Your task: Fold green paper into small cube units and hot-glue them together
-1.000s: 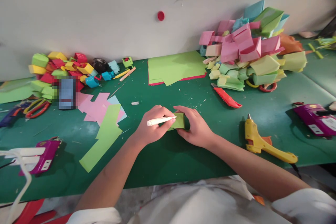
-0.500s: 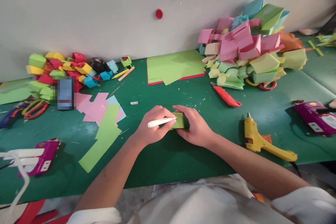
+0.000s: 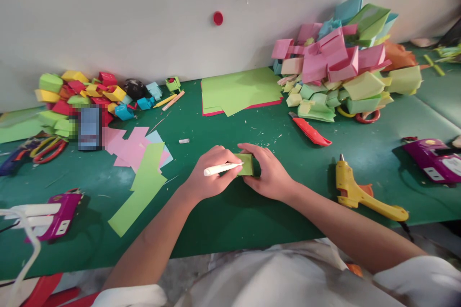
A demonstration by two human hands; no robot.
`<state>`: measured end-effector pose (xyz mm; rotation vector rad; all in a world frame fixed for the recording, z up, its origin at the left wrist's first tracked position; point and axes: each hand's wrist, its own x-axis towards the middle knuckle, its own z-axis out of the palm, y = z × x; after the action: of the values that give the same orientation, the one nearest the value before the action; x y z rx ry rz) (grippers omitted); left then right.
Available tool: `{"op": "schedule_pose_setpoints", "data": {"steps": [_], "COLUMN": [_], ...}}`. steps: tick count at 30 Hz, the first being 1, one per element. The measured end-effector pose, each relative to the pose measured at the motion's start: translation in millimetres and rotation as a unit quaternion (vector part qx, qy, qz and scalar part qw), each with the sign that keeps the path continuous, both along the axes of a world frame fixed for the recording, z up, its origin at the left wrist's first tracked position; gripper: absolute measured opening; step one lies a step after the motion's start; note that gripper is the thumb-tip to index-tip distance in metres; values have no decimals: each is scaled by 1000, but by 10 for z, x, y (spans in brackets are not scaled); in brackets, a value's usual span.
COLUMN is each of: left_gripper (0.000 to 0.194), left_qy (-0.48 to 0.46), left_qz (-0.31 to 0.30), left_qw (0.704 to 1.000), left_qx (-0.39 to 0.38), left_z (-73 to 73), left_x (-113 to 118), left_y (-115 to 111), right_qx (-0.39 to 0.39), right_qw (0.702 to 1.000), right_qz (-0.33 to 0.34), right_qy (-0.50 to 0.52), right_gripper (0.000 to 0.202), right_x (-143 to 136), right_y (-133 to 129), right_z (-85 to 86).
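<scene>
Pinched in the fingers of my left hand (image 3: pixel 212 172) is a white marker pen (image 3: pixel 220 169). Its tip points right and rests at, or just above, a small green folded paper piece (image 3: pixel 247 165). My right hand (image 3: pixel 270 172) curls around that piece from the right, thumb at the near side and fingers at the far side. The paper's lower edges are partly hidden by both hands. Beyond my left hand lies a small white pen cap (image 3: pixel 184 141). Left of my hands, cut green paper strips (image 3: pixel 146 187) overlap pink paper pieces (image 3: pixel 131 147).
Green sheets (image 3: pixel 241 88) lie by the wall. A red utility knife (image 3: pixel 310 129) and yellow glue gun (image 3: pixel 360 192) are on the right, below piled paper boxes (image 3: pixel 334 62). Purple power strips (image 3: pixel 63 213) flank the green table (image 3: pixel 223 225). Scissors (image 3: pixel 50 148) and a phone (image 3: pixel 90 127) sit left.
My left hand and the marker pen have shifted very slightly right across the green paper piece. My right hand keeps its hold; the things on the table stay put.
</scene>
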<state>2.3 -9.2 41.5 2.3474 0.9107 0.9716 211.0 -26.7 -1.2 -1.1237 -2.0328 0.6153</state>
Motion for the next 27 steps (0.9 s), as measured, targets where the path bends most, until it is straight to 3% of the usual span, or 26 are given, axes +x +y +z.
{"op": "schedule_pose_setpoints", "data": {"steps": [9, 17, 27], "left_gripper": [7, 2, 3], "left_qy": [-3, -78, -39], "left_qz": [-19, -11, -28], "left_qw": [1000, 994, 997], "left_qx": [-20, -80, -53], "left_z": [38, 60, 73], "left_x": [-17, -91, -29], "left_y": [-15, 13, -35], "right_qx": [1, -7, -2], "right_qw": [1000, 1000, 1000], "right_qz": [0, -2, 5], "right_qy": [5, 12, 10], "right_gripper": [70, 69, 67], "right_x": [13, 22, 13], "right_y": [-8, -8, -9], "right_z": [10, 28, 12]}}
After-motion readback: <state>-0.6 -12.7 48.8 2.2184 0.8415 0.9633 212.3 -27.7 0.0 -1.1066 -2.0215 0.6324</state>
